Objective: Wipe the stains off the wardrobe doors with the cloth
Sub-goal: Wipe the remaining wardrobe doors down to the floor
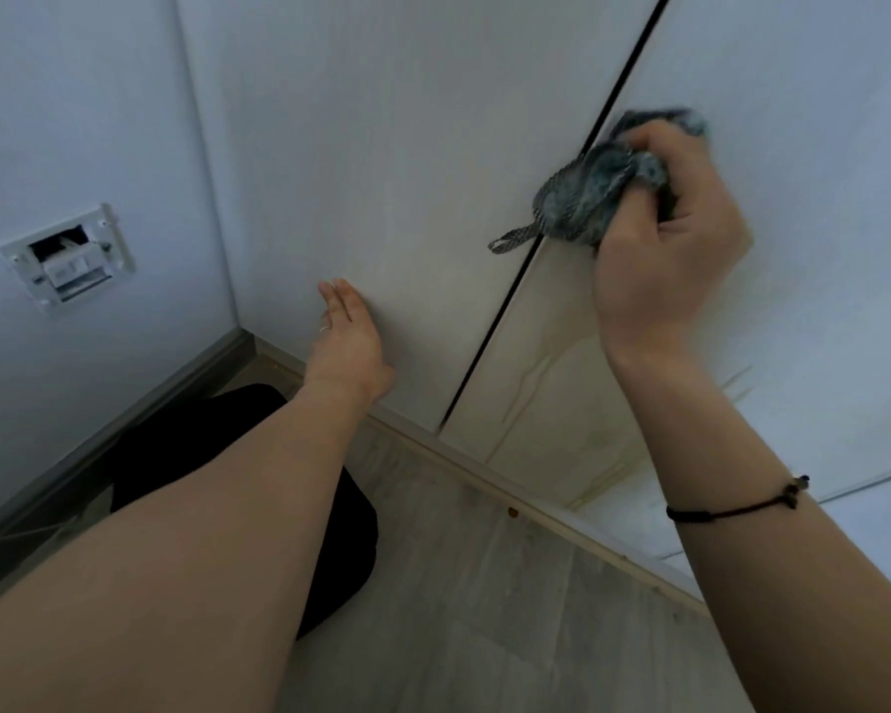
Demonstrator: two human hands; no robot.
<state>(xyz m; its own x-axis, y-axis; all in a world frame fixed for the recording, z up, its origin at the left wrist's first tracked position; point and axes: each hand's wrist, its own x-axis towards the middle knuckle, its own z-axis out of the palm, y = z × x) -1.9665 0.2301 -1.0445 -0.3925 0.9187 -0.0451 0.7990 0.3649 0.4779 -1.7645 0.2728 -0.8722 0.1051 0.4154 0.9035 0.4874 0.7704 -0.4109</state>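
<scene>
Low down, right hand [664, 239] gripping cloth [582, 198]

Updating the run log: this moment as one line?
right hand: grips cloth at door gap | left hand: flat on left door | stains: yellowish streaks, right door

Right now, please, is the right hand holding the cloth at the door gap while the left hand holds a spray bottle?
Not quite: in the head view the left hand rests open on the left door, holding nothing; the right hand does hold the cloth.
</scene>
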